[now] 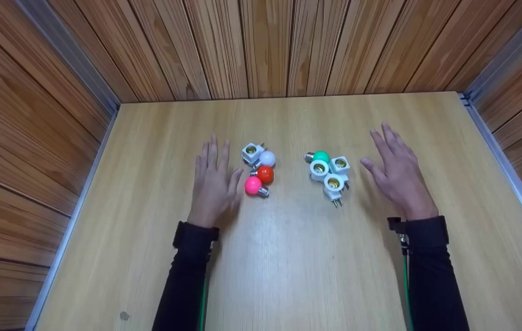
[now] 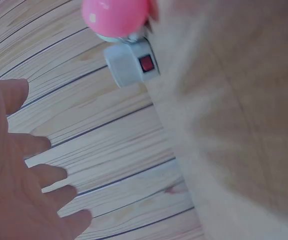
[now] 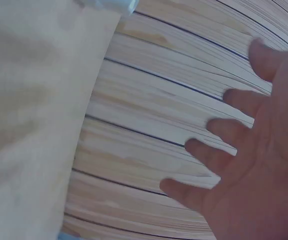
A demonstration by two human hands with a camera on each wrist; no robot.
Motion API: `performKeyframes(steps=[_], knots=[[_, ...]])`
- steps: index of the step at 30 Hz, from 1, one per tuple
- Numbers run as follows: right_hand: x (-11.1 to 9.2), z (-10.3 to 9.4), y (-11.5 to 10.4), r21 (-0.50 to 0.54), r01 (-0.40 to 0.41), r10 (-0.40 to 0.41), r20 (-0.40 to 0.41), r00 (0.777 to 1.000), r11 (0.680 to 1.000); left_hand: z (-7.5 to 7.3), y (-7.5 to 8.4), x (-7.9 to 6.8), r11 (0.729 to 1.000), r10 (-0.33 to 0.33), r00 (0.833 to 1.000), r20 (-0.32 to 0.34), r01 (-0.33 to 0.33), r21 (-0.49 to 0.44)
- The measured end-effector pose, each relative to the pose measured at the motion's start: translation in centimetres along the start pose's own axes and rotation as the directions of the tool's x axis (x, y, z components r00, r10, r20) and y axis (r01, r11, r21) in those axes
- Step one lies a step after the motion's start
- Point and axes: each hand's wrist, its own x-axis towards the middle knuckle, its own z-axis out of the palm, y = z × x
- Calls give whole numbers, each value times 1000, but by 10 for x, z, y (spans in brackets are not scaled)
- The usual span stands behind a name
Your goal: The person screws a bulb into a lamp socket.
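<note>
My left hand (image 1: 212,186) holds nothing, its fingers straight, just left of a small group of bulbs. That group has a pink bulb (image 1: 252,185), a red bulb (image 1: 266,174), a white bulb (image 1: 267,158) and a square white socket (image 1: 249,154) with a red switch (image 2: 147,63) seen in the left wrist view. To the right lies a second cluster: a green bulb (image 1: 321,156), two round-mouthed white sockets (image 1: 334,182) with plug pins, and another square socket (image 1: 340,164). Right of it, my right hand (image 1: 398,177) is spread and bare, thumb toward the sockets.
The wooden table (image 1: 265,276) carries both clusters near its middle. A plank wall (image 1: 267,50) rises behind it, and plank walls with grey metal edging (image 1: 77,179) stand on both sides. Green cables (image 1: 406,285) run along both dark sleeves.
</note>
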Motion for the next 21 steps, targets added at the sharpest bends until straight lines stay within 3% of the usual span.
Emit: performKeyframes(steps=[5, 10, 21], knots=[[-2, 0, -3, 56, 35, -38, 53, 998, 998, 0, 0, -2, 998, 13, 999, 50, -10, -66], [-2, -1, -6, 64, 8, -15, 102, 995, 998, 0, 0, -2, 997, 14, 997, 79, -8, -76], [-5, 3, -10, 72, 3, -15, 159, 987, 997, 2, 3, -2, 997, 33, 997, 76, -28, -72]])
